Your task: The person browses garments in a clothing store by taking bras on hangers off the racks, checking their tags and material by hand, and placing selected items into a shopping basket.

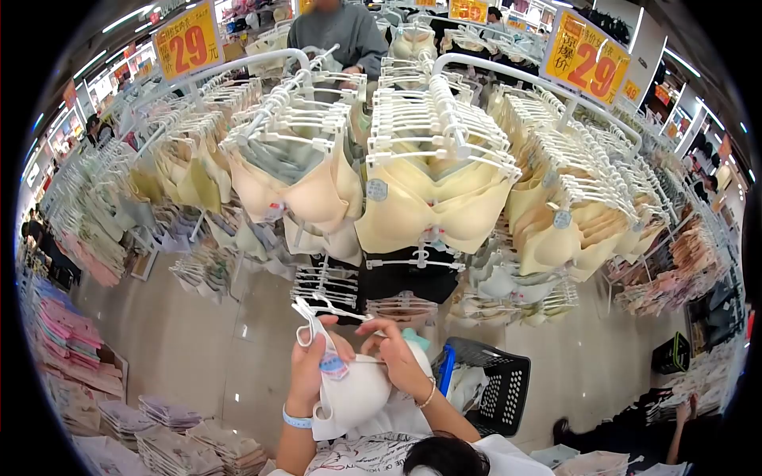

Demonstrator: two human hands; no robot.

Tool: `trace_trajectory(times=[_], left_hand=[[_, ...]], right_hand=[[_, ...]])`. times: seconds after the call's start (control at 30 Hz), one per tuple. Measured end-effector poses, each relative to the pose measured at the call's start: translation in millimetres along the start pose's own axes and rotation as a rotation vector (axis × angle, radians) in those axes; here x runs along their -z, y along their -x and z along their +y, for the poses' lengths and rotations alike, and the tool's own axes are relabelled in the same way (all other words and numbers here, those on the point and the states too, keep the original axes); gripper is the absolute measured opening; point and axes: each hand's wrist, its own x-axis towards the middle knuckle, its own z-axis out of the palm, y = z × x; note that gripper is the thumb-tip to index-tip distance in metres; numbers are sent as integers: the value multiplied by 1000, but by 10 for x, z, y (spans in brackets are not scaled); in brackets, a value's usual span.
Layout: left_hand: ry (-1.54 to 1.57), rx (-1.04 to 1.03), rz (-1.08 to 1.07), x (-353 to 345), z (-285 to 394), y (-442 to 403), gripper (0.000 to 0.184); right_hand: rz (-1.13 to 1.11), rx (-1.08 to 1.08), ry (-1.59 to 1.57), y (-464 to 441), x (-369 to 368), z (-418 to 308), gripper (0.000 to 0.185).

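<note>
I'm watching from afar as the display rack [451,107] is dominating twelve o'clock, its beige and yellow bras [397,218] hanging toward me, with a person in grey [337,40] standing behind. At five o'clock a black basket [516,381] is showing its open top just beyond the right forearm. And here, at six o'clock, leaning slightly toward seven, is the white bra [357,397], and both hands are working close around it: the cup I'm seeing is bulging below the fingers, its long axis running roughly from eight o'clock up to two. The left hand [308,373] is gripping it from the nine o'clock side, fingers clamping on the strap area; the right hand [399,361] is coming over from three o'clock, fingers curling, and I'm not able to tell whether their tips are pinching anything. Now the relation I'm minding: the white hanger [345,313] is lying nearly nine-to-three above the hands, stretching toward ten o'clock from the right fingertips, which are sitting nearer its three o'clock end, while the left fingers are waiting just under the other end. Smallest of all, a printed label [334,366] is dangling beside the left thumb.
</note>
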Motion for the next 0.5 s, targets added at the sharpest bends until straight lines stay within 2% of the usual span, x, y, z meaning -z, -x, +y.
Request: trace_trajectory(times=[0.03,0.07,0.1,0.17,0.2,0.23,0.27,0.3,0.33,0.37,0.4,0.47,0.5], left_hand=[[35,-45,-49,-25,20,-10,32],[-65,-9,-32,-170,108,-1,30],[-134,144,-81,-187,119,30,26],[-485,121,-347,-209,6,56,21],[-486,121,-349,-217,-48,43,21],[-736,100,-466,-219,-105,19,21],[-987,74,-582,-205,-156,-4,21],[-992,66,-587,-173,-199,-7,21],[-1086,-12,-571,-132,-235,-13,22],[-1177,-94,-556,-73,-276,-19,23],[-1287,-71,-553,40,-345,-11,27],[-1202,-177,-546,267,-417,-19,33],[-1115,-265,-524,410,-446,-3,38]], right_hand=[[-145,-172,39,-69,108,104,39],[-288,-345,79,-126,175,183,54],[-241,-442,-151,-185,113,280,77],[-262,-565,-657,-359,122,237,74],[-200,-585,-785,-477,169,244,72],[-143,-589,-786,-593,248,244,69],[-109,-585,-662,-670,285,194,62],[-76,-573,-540,-752,290,156,56],[39,-618,-494,-822,191,26,40],[37,-596,-491,-892,169,25,40],[-44,-617,-358,-953,153,43,34],[-187,-643,-125,-995,84,30,17],[-213,-610,4,-998,26,71,20]])
